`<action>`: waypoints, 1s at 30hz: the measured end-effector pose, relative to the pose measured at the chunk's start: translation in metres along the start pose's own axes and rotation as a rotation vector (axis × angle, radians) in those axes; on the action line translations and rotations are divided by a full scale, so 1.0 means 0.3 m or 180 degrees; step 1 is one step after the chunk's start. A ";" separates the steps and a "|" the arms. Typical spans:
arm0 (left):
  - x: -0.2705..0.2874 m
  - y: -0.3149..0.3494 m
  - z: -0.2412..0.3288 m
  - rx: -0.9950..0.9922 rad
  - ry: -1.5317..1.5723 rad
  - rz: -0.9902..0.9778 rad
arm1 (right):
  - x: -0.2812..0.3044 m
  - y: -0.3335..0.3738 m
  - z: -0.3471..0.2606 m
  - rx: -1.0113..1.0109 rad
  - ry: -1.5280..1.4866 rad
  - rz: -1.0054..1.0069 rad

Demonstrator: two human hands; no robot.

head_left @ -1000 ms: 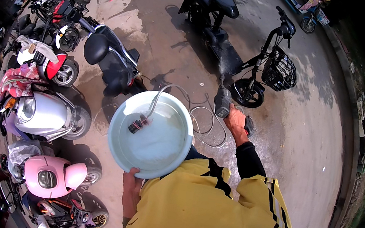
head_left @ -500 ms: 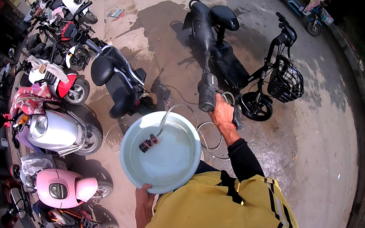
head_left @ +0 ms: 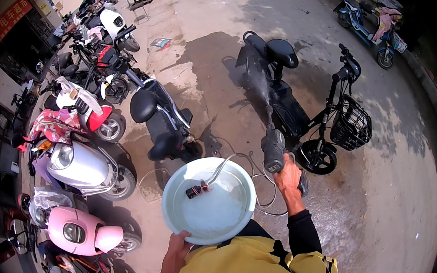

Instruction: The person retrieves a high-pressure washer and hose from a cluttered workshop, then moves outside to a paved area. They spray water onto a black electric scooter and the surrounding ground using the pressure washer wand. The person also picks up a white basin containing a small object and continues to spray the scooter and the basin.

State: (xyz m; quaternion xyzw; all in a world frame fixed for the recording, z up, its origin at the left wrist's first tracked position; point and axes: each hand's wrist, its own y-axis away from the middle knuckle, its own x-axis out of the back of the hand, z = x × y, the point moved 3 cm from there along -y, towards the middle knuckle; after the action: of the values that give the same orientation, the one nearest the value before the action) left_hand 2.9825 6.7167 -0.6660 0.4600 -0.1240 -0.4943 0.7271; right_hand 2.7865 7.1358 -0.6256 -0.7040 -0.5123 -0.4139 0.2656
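Note:
My right hand point(head_left: 289, 179) is wrapped round the grip of a dark grey cordless pressure washer gun point(head_left: 272, 151), its nozzle pointing away from me. A white spray of water point(head_left: 261, 89) leaves the tip and hits the rear of a black electric scooter point(head_left: 290, 104) with a wire front basket point(head_left: 352, 123). With my left hand point(head_left: 176, 247) I grip the near rim of a pale blue plastic basin point(head_left: 206, 227). Shallow water stands in it. A clear hose point(head_left: 220, 169) runs over the far rim to a dark filter fitting point(head_left: 197, 189) inside the basin.
Left of the basin stands a second black scooter point(head_left: 159, 114). A row of parked scooters lines the left, among them a silver one point(head_left: 77, 167) and a pink one point(head_left: 77, 230). Hose loops point(head_left: 270, 202) lie on the wet ground. A blue scooter point(head_left: 364, 31) stands at the far right kerb.
The view has shifted, so the whole scene sits lower and further right, with more of the far yard showing. Both hands keep their holds, and the spray still strikes the scooter's rear.

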 end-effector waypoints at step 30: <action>0.246 0.062 -0.065 0.0175 -0.1077 -0.0696 | 0.247 1.464 0.440 -0.1720 -0.0142 0.0207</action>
State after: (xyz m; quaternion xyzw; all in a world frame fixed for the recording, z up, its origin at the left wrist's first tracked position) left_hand 3.0418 6.6675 -0.6821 0.4008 -0.2071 -0.6370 0.6251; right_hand 3.2507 7.1318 -0.6084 -0.7744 -0.3662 -0.5111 0.0700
